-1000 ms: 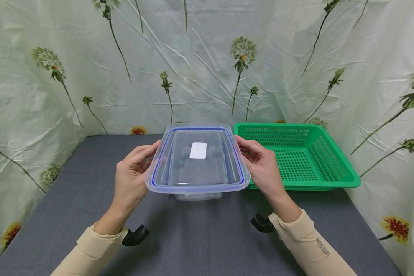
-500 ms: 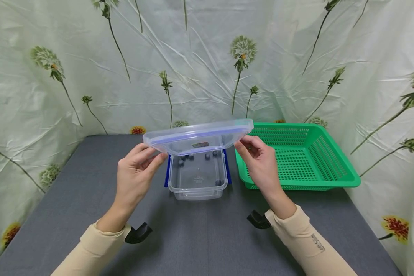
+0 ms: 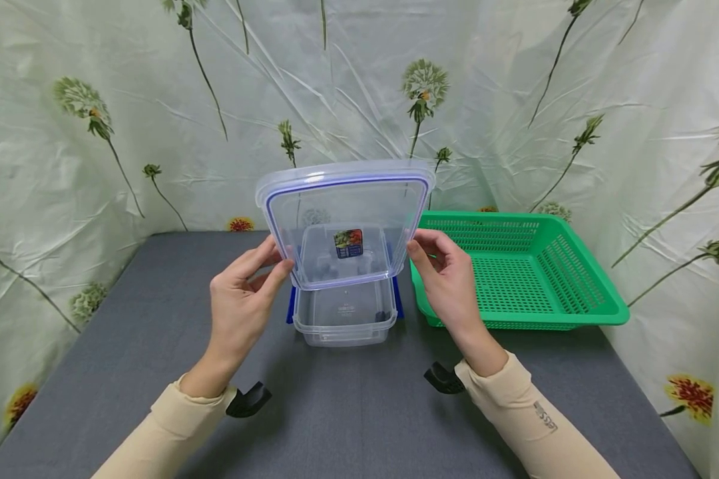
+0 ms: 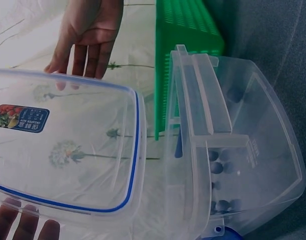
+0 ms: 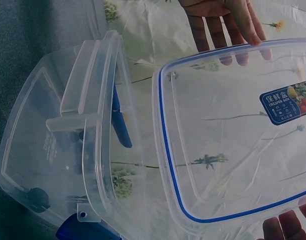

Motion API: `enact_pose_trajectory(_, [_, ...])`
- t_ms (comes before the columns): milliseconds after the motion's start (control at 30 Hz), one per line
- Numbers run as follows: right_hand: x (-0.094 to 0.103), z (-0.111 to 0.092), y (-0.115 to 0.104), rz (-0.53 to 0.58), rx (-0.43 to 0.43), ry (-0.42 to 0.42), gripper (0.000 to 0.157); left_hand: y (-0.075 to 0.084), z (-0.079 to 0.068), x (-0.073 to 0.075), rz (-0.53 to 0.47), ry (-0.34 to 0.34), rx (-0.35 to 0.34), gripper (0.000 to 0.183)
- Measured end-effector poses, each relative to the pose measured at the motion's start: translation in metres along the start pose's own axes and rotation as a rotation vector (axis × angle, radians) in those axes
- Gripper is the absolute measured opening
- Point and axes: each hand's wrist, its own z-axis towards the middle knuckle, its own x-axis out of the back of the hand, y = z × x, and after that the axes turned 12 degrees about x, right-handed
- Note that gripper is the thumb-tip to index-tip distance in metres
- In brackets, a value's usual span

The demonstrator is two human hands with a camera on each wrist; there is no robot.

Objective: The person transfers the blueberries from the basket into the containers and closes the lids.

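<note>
A clear lid (image 3: 359,206) with a blue seal is tilted up over the open box, its underside facing me. My left hand (image 3: 242,303) pinches its left edge between thumb and fingers. At the opposite edge my right hand (image 3: 449,283) grips it the same way. The lid carries a label with pictures of produce (image 5: 288,102). Below it, the clear plastic box (image 3: 344,336) stands on the table with blue side latches (image 3: 290,306) folded out. Several dark blue round berries, like blueberries (image 4: 216,168), lie inside, partly seen through the lid in the head view.
A green slotted basket (image 3: 611,316) stands to the right of the box, close to my right hand. Grey cloth (image 3: 359,412) covers the table. A flower-printed curtain (image 3: 359,86) hangs behind and along both sides.
The lid has risen off the box and tipped so its far edge is up and its underside shows. The box's inside and berries have come into view. Both hands have kept hold of the lid.
</note>
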Motion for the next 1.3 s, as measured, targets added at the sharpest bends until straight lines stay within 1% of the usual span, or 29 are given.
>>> enact_pose_trajectory(133, [-0.001, 0.001, -0.001, -0.045, 0.014, 0.001, 0.025, -0.001, 0.001, -0.001, 0.051, 0.01, -0.008, 0.057])
enact_pose_trajectory(267, [-0.003, 0.001, -0.001, -0.08, 0.026, 0.003, 0.032, -0.003, 0.002, -0.002, 0.073, 0.004, -0.007, 0.064])
enact_pose_trajectory(400, [-0.005, 0.001, 0.001, -0.087, 0.028, -0.008, 0.042, -0.005, 0.003, -0.002, 0.085, -0.008, 0.0, 0.06])
enact_pose_trajectory(500, [-0.006, 0.002, 0.002, -0.109, 0.025, -0.036, 0.046, -0.006, 0.005, -0.002, 0.095, -0.014, 0.002, 0.056])
enact_pose_trajectory(633, [-0.004, 0.002, 0.002, -0.145, 0.015, -0.108, 0.05, -0.008, 0.007, -0.001, 0.132, -0.033, 0.004, 0.052])
enact_pose_trajectory(733, [-0.002, 0.003, 0.002, -0.159, -0.002, -0.177, 0.054, -0.009, 0.01, 0.002, 0.156, -0.064, 0.028, 0.052])
enact_pose_trajectory(867, [-0.001, 0.006, 0.002, -0.19, -0.029, -0.273, 0.06, -0.011, 0.013, 0.005, 0.179, -0.15, 0.097, 0.063])
enact_pose_trajectory(900, [-0.001, 0.006, 0.002, -0.206, -0.039, -0.298, 0.062, -0.011, 0.014, 0.006, 0.194, -0.17, 0.113, 0.066])
enact_pose_trajectory(967, [-0.001, 0.008, 0.002, -0.242, -0.063, -0.342, 0.067, -0.012, 0.015, 0.007, 0.258, -0.194, 0.135, 0.071])
enact_pose_trajectory(1033, [-0.002, 0.009, 0.001, -0.272, -0.093, -0.383, 0.071, -0.013, 0.017, 0.007, 0.325, -0.204, 0.149, 0.072])
enact_pose_trajectory(1100, [-0.002, 0.011, 0.001, -0.302, -0.115, -0.419, 0.073, -0.015, 0.019, 0.006, 0.372, -0.208, 0.161, 0.073])
enact_pose_trajectory(1300, [-0.005, 0.019, 0.005, -0.345, -0.169, -0.482, 0.074, -0.025, 0.026, 0.002, 0.423, -0.243, 0.227, 0.072])
